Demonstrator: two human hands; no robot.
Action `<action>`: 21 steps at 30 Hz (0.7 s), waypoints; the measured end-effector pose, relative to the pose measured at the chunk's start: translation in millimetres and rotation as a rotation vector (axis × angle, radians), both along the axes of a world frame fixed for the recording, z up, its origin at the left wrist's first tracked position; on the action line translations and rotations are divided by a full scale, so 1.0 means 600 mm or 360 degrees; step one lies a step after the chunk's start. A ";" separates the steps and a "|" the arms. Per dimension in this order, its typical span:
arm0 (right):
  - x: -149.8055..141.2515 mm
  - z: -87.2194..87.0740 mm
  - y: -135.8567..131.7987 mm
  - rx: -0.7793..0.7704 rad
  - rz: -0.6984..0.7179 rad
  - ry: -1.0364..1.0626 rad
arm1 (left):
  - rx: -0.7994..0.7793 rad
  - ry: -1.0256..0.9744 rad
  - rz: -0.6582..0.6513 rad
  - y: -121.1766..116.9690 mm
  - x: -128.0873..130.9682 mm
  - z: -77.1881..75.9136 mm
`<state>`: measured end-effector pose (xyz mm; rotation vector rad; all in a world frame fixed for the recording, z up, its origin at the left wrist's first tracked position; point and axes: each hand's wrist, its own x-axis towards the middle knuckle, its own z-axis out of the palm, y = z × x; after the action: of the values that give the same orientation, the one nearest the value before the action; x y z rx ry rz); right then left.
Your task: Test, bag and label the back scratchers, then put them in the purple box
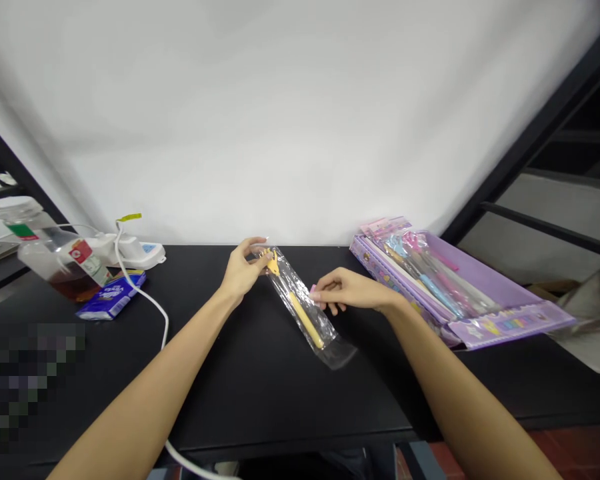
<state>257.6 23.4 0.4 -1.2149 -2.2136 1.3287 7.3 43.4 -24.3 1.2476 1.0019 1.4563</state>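
A yellow pen [305, 319] lies in a clear plastic sleeve [330, 345] on the black table [260, 387], slanting from upper left to lower right. My left hand [243, 270] pinches the sleeve's top end, by the pen's yellow figure cap. My right hand [347, 290] has its fingers curled and pressed against the sleeve's middle, with a small pink bit at the fingertips. Both forearms reach in from the bottom of the view.
A purple box [500, 293] with several packaged pens stands open at the right. At the left are a plastic bottle with brown liquid [55, 257], a blue packet [111, 297] and a white power strip [130, 250] with its cable [163, 320] running toward me. A white wall rises behind.
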 end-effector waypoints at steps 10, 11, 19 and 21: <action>0.018 -0.029 0.024 0.0561 -0.0297 -0.0346 | -0.0114 0.0224 -0.0508 -0.019 0.016 -0.003; 0.017 -0.028 0.022 0.0499 -0.0301 -0.0355 | -0.0107 0.0246 -0.0554 -0.020 0.018 -0.005; 0.028 -0.026 0.022 0.0305 -0.0338 -0.0017 | -0.0093 0.0304 -0.0666 -0.029 0.029 -0.012; 0.025 -0.014 0.017 0.0357 -0.0312 0.0139 | -0.0096 0.0320 -0.0688 -0.031 0.030 -0.010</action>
<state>272.5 33.7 -7.9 -1.2279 -2.0581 1.0087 25.5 24.8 -30.5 1.4793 0.8318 0.9755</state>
